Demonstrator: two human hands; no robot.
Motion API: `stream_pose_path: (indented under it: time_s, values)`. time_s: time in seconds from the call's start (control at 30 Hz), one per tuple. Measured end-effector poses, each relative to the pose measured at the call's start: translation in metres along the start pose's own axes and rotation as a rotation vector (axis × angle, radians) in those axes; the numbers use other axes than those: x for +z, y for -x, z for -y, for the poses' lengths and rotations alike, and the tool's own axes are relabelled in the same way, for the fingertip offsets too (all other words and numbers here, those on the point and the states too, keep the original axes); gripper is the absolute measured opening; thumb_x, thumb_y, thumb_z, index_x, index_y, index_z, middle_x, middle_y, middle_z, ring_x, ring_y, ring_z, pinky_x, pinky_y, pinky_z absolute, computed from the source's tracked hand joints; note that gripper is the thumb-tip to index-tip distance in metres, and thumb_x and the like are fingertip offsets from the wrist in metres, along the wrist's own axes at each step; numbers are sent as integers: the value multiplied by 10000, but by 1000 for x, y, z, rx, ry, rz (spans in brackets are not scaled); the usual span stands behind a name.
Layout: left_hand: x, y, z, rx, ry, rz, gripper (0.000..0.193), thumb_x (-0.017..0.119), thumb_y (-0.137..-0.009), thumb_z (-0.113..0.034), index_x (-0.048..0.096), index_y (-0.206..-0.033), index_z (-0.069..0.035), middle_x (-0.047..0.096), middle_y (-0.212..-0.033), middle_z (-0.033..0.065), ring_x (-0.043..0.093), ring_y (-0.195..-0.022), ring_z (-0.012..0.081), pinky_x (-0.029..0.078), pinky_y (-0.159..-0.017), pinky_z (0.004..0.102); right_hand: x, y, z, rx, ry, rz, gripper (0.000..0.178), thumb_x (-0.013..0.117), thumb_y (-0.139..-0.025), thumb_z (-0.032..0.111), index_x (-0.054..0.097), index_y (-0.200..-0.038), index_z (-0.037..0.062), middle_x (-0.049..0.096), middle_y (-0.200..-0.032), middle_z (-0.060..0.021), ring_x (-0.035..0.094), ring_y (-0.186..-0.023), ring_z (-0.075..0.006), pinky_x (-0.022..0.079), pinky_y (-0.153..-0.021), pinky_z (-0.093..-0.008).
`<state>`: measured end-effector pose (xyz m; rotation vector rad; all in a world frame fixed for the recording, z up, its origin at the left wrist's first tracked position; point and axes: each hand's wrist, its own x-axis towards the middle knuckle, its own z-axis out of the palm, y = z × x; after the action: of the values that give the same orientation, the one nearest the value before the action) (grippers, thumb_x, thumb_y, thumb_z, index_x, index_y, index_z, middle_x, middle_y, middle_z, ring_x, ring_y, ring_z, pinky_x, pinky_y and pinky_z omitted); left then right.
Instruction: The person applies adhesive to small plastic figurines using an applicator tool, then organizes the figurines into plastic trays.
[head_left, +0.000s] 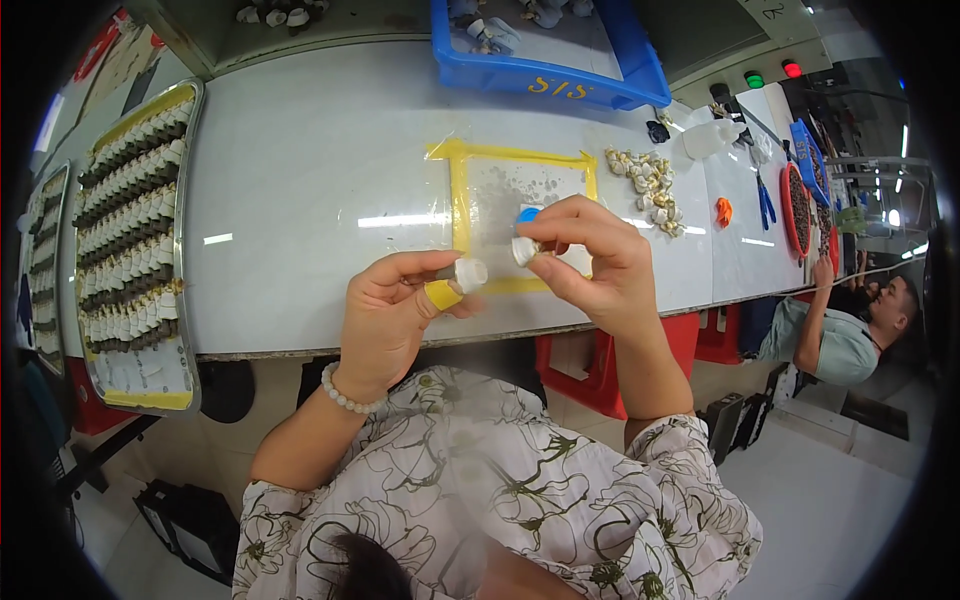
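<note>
Above the front part of the white table, my left hand (385,315) pinches a small white-ended piece (470,273) with a dark body between thumb and fingers. Yellow tape is wrapped round one of its digits. Just to the right, my right hand (607,265) grips a small white cup-shaped piece (524,251) with a brownish-gold end at its fingertips. The two pieces are close but apart. A small blue round thing (528,214) shows beside my right fingertips; I cannot tell whether it lies on the table. Beneath is a yellow-taped rectangle (459,195) with grey smudges inside.
To the left, a metal tray (188,300) bears rows of white-topped dark pieces. A loose pile of white-and-gold pieces (645,185) lies right, near a white squeeze bottle (710,138), an orange item (723,212) and blue-handled tool (765,203). A blue bin (550,82) stands behind; a person (835,335) sits far right.
</note>
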<state>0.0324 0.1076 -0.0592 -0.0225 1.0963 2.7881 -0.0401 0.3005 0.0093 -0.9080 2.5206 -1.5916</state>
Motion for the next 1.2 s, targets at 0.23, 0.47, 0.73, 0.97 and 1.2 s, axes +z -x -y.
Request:
stream_pose_path:
  time_s: [0.23, 0.47, 0.73, 0.97, 1.2]
  values:
    - [-1, 0, 0, -11, 34, 21, 273, 580, -850, 1, 551, -1117, 54, 610, -1060, 170, 639, -886, 247, 547, -765, 326, 12, 3, 4, 82, -148, 104, 221, 682, -731, 22, 669, -950, -8, 610, -864, -85, 553, -737, -145, 435, -644, -251]
    - [4, 3, 0, -17, -57, -41, 229, 573, -850, 20, 574, -1073, 70, 630, -998, 168, 653, -821, 246, 551, -744, 320, 16, 9, 4, 83, -65, 133, 250, 681, -742, 5, 676, -992, 8, 613, -853, -77, 562, -739, -150, 437, -643, -245]
    - [5, 1, -1, -58, -97, -36, 211, 572, -846, 33, 577, -1053, 68, 638, -943, 176, 656, -762, 242, 556, -703, 320, 18, 16, -4, 81, -161, 91, 242, 662, -760, 10, 675, -1001, 14, 628, -868, -87, 591, -774, -170, 455, -674, -258]
    - [-16, 9, -28, 261, -730, -170, 232, 579, -809, 80, 585, -1041, 67, 630, -976, 131, 621, -858, 192, 523, -747, 298, -30, 34, -27, 107, 266, -132, 231, 669, -731, 2, 660, -962, 16, 631, -904, -100, 604, -811, -217, 474, -721, -304]
    - [-51, 30, -77, 628, -1812, -365, 270, 611, -722, 89, 623, -985, 30, 614, -963, 143, 590, -868, 264, 467, -786, 337, -97, 49, -61, 20, 890, -277, 225, 638, -649, -55, 624, -858, 30, 614, -913, -90, 546, -869, -291, 466, -746, -373]
